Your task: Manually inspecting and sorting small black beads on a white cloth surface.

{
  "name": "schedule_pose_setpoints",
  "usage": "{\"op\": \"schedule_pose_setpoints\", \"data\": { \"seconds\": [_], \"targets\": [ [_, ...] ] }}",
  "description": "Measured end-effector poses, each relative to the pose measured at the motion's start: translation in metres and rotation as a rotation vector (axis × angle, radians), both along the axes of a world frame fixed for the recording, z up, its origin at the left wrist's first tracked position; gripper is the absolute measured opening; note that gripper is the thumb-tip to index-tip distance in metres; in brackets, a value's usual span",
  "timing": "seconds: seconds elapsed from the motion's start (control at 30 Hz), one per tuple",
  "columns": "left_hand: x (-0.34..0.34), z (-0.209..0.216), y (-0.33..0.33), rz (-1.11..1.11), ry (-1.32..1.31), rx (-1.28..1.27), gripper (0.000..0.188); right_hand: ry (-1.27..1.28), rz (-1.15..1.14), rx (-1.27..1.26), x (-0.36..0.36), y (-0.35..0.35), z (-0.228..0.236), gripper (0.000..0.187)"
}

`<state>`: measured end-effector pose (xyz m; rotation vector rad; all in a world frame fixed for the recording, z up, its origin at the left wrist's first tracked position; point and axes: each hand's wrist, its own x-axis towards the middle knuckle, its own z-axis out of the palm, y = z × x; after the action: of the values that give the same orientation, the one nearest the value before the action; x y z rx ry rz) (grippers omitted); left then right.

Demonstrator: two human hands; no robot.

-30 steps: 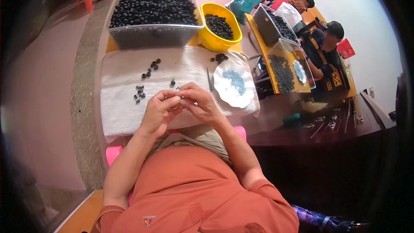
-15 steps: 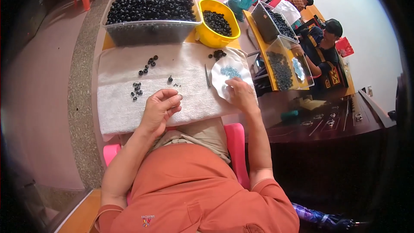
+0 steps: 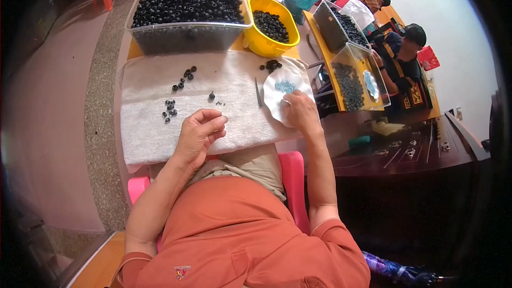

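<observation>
Head view: the left hand (image 3: 198, 130) is over the near part of the towel (image 3: 152, 141), thumb and forefinger pinched together on a small piece (image 3: 225, 119) too tiny to make out; the right hand (image 3: 303, 111) is over the plate (image 3: 273, 102), fingers bent down beside its blue bits (image 3: 284, 85), tips partly hidden, their gap and any hold impossible to tell

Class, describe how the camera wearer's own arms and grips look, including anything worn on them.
The left grip and right grip are bare human hands without gloves. Both forearms are uncovered, with no watch or bracelet visible on them. The left sleeve and right sleeve are short and rust-orange.
</observation>
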<state>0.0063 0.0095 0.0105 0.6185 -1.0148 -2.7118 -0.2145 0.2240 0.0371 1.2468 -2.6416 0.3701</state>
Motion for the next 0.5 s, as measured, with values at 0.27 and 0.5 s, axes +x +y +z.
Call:
{"op": "schedule_pose_setpoints", "data": {
  "seconds": [0.27,0.5],
  "targets": [
    [-0.001,0.001,0.002,-0.007,-0.005,0.027,0.016,-0.056,-0.03,0.096,-0.006,-0.001,-0.002,0.017],
    [-0.003,0.003,0.004,-0.029,-0.002,0.023,0.017,-0.081,-0.055,0.175,-0.008,-0.005,0.011,0.014]
  ]
}}
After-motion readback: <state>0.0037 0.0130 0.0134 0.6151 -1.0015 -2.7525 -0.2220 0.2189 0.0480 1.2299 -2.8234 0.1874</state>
